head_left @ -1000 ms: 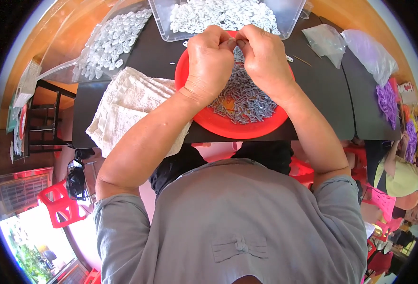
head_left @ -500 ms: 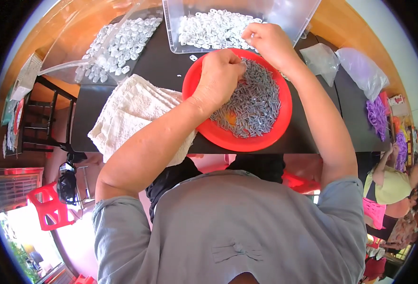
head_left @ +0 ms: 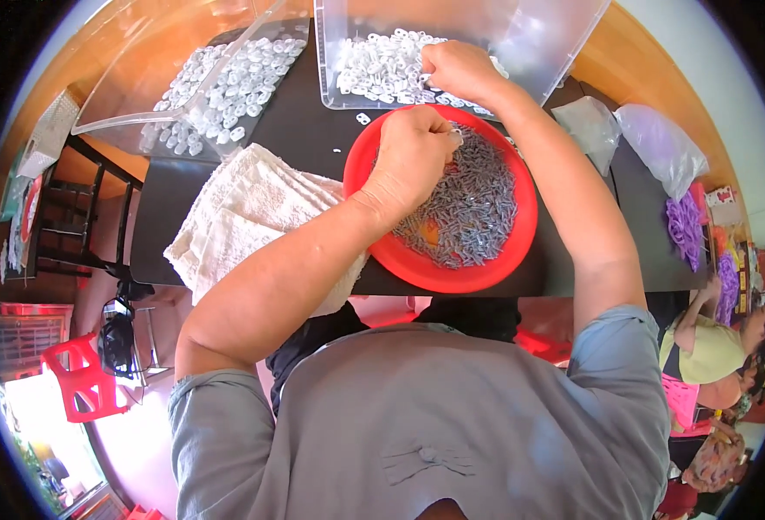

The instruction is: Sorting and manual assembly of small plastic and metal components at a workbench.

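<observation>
A red round basin full of small grey pin-like pieces stands at the table's front edge. Over its far left part is my left hand, fingers pinched, with a small white plastic piece showing at the fingertips. My right hand reaches into a clear plastic bin beyond the basin. Its fingers are closed low among many white oval pieces with holes; what they grip is hard to make out.
A second clear bin with similar white pieces stands far left. A folded whitish towel lies left of the basin. Clear plastic bags and purple strands are at the right. Another person is at the far right.
My right hand has moved left and down onto the white pieces in the bin. A white piece now shows at my left fingertips. The whole view has shifted slightly.
</observation>
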`<action>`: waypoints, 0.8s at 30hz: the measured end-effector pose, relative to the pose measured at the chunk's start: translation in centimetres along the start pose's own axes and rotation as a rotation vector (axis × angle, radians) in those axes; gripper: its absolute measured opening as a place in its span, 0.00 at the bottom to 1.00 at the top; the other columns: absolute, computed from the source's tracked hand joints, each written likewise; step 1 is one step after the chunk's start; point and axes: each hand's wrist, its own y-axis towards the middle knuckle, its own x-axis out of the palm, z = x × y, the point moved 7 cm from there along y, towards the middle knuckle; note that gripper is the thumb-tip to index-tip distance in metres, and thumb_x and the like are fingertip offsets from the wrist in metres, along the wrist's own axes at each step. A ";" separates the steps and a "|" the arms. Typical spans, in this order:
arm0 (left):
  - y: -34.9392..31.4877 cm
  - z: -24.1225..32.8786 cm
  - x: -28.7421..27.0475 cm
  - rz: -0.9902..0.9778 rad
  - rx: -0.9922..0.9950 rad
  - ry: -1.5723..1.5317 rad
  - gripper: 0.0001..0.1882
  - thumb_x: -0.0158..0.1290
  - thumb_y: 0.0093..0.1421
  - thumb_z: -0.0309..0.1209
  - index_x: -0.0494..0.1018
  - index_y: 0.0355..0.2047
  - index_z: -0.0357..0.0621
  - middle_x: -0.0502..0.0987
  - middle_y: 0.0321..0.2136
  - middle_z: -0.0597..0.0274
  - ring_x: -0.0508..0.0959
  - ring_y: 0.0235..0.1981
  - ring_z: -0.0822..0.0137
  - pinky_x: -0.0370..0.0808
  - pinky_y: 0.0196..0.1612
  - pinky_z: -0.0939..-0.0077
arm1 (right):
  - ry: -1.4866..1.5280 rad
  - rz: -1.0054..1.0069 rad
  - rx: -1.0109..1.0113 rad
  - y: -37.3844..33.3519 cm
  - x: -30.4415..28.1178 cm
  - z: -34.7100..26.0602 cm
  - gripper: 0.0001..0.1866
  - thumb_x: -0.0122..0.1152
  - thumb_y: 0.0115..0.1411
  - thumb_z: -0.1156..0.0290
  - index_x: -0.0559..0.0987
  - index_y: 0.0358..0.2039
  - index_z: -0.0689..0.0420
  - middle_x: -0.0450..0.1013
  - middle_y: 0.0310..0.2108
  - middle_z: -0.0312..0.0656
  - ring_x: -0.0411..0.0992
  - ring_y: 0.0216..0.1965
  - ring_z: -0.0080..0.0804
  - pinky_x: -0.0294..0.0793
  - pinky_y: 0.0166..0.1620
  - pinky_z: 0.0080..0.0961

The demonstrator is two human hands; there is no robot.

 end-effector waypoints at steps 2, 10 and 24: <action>-0.3 -0.1 0.0 -0.022 -0.173 -0.131 0.06 0.54 0.56 0.27 0.73 0.26 0.35 0.72 0.17 0.64 0.69 0.14 0.76 0.63 0.14 0.81 | 0.007 -0.010 0.009 0.2 0.0 0.1 0.08 0.53 0.47 0.73 0.79 0.27 0.58 0.77 0.28 0.51 0.76 0.32 0.51 0.72 0.34 0.44; 0.3 -0.5 -0.5 0.016 -0.223 -0.346 0.07 0.54 0.54 0.27 0.73 0.27 0.35 0.71 0.17 0.62 0.68 0.12 0.73 0.60 0.11 0.79 | -0.009 0.082 0.057 -0.5 -0.3 0.9 0.06 0.59 0.46 0.69 0.76 0.26 0.54 0.75 0.25 0.43 0.73 0.29 0.46 0.69 0.32 0.40; 0.3 1.0 -1.3 -0.020 -0.122 -0.542 0.08 0.51 0.56 0.28 0.73 0.26 0.34 0.73 0.20 0.59 0.71 0.16 0.69 0.65 0.17 0.77 | 1.324 0.025 0.294 -12.1 -4.1 -0.7 0.08 0.54 0.60 0.69 0.76 0.32 0.61 0.72 0.23 0.35 0.70 0.22 0.21 0.62 0.27 0.16</action>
